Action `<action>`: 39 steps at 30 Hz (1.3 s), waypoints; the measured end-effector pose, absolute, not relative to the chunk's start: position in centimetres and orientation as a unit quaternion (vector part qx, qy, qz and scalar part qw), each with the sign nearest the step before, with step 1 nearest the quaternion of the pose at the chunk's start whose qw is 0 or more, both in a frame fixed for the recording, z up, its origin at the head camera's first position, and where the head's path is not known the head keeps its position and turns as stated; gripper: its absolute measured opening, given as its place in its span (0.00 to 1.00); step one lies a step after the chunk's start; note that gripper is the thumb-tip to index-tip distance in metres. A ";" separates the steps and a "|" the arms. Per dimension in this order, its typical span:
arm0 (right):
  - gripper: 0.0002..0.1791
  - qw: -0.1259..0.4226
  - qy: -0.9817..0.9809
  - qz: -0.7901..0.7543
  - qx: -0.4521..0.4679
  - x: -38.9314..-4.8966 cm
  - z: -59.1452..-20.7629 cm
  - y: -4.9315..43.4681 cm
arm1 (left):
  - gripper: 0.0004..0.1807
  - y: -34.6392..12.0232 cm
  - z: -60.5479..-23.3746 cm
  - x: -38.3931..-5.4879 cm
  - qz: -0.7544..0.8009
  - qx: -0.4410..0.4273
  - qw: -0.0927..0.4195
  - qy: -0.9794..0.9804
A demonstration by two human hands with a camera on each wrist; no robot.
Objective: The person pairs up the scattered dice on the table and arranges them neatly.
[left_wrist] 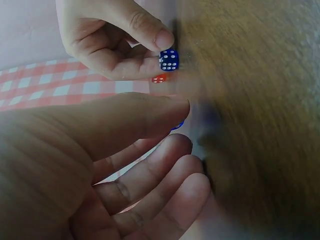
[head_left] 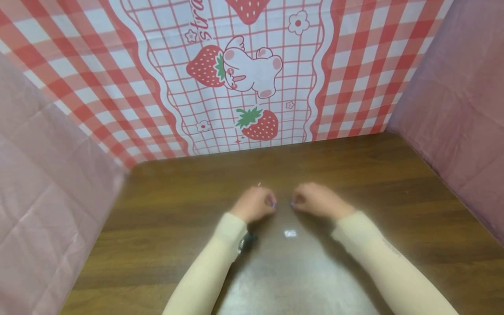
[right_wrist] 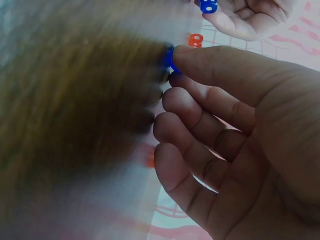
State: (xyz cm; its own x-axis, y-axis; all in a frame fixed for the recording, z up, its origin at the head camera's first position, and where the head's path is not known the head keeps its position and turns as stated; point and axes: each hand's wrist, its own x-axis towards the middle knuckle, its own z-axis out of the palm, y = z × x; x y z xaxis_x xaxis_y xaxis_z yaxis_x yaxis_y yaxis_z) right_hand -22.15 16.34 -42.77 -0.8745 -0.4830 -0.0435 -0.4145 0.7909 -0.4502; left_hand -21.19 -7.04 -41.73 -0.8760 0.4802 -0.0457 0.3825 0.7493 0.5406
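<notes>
in the head view, a brown wood-grain counter [head_left: 189, 262] with rounded far corners fills the lower part, glossy, with a pale sheen toward the near edge and a small bright glint between the forearms. a checked cloth [head_left: 362, 78], red and white, rises behind it, its middle panel printed with strawberries, small flowers and a white animal; plain pink cloths [head_left: 453, 96] wall both sides. two hands in cream sleeves [head_left: 204, 275] face each other near the middle, slightly blurred and well short of the back cloth: the left hand [head_left: 253, 204] and the right hand [head_left: 320, 201], fingertips drawn together, a gap between them. in the left wrist view, the right hand pinches a blue die [left_wrist: 169, 60] with white pips, a red die [left_wrist: 158, 78] showing just beside it; the other blue die [left_wrist: 177, 125] peeks from under the left thumb, and the counter is a streaky brown blur. in the right wrist view, the right thumb and forefinger grip their die, other fingers loosely bent; the left hand pinches its own die, with red showing nearby. whether either held die touches the counter, i cannot tell.
</notes>
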 end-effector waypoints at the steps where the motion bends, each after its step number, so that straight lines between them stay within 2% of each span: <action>1: 0.08 0.079 0.943 -0.220 -0.238 -22.1 -42.7 16.3 | 0.09 -7.0 -41.8 -21.2 0.266 0.234 0.091 0.931; 23: 0.12 0.078 0.941 -0.219 -0.247 -22.1 -42.5 16.3 | 0.10 -7.3 -42.1 -21.4 0.270 0.227 0.103 0.930; 39: 0.10 0.077 0.942 -0.211 -0.248 -22.1 -42.6 16.3 | 0.07 -7.4 -42.2 -21.5 0.246 0.230 0.101 0.936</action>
State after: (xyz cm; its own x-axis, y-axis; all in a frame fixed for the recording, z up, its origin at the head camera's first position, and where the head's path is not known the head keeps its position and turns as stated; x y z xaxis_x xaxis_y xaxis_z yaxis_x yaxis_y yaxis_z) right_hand -22.15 16.30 -42.59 -0.8648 -0.5005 -0.0396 -0.4358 0.7876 -0.4355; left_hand -21.46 -7.35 -42.17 -0.8735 0.4808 -0.0763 0.3812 0.7730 0.5071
